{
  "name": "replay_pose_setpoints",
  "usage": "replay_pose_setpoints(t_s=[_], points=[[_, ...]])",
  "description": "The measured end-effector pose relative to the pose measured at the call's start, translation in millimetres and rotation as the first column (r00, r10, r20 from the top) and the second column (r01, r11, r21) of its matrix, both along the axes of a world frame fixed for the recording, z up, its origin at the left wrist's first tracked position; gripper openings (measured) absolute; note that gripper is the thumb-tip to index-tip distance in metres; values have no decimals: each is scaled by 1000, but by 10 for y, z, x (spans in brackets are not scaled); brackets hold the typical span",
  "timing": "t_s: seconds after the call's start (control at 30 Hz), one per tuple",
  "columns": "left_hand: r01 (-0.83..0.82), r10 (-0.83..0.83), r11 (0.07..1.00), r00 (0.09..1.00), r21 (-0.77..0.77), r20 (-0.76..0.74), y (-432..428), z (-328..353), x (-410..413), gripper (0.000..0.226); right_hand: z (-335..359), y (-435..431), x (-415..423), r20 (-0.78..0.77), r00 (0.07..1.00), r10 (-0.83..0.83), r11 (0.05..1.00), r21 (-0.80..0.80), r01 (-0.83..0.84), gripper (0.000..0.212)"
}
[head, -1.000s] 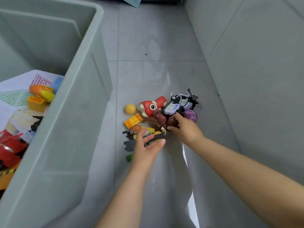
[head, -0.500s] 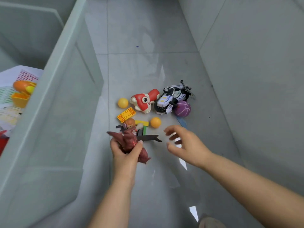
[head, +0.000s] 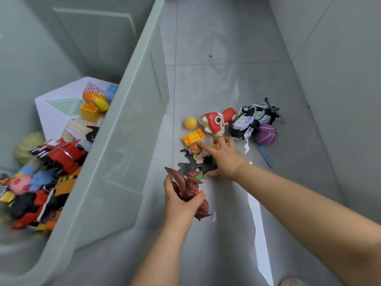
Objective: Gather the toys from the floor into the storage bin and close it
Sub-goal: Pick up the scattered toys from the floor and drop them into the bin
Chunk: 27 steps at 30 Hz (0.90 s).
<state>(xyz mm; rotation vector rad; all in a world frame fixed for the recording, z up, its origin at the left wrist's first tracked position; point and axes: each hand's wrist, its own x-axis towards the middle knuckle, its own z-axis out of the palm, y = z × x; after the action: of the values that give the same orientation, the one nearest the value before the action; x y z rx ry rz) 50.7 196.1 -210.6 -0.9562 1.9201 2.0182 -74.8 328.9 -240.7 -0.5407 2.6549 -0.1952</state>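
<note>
Reached right hand [head: 224, 159] forward, fingers [head: 206, 146] spread at the yellow brick [head: 193, 136]. Clutching dinosaur [head: 185, 182] in left hand [head: 179, 205]; scoop several, then drop in storage bin [head: 115, 141].

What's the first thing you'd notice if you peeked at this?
Probably the dark red dinosaur gripped in the left hand, low in the middle. Beyond it, bright toys lie on the grey floor, a red fish toy and a white motorbike farthest away. The storage bin on the left already holds toys.
</note>
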Motion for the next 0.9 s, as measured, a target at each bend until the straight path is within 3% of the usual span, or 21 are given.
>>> replay_pose_setpoints(t_s=[0.13,0.23,0.4,0.53,0.9], points=[[-15,15,999,1000,-29,10,21,-70,63,93,-30,11,56,-16,1000,23,1000,-13,-23,86],[-33,35,998,999,-45,38,14,-125,94,91,-86,93,194,-32,999,36,999,-3,-36,76],[-47,49,998,998,-46,44,12,-153,123,91,-92,133,288,-30,997,77,997,-15,-78,79],[-33,36,998,998,-52,55,-7,-156,128,98,-130,-3,207,-48,986,159,987,2,-159,64],[10,-4,998,997,-67,79,-38,-185,109,104,-124,61,451,-64,993,-96,992,-86,90,45]])
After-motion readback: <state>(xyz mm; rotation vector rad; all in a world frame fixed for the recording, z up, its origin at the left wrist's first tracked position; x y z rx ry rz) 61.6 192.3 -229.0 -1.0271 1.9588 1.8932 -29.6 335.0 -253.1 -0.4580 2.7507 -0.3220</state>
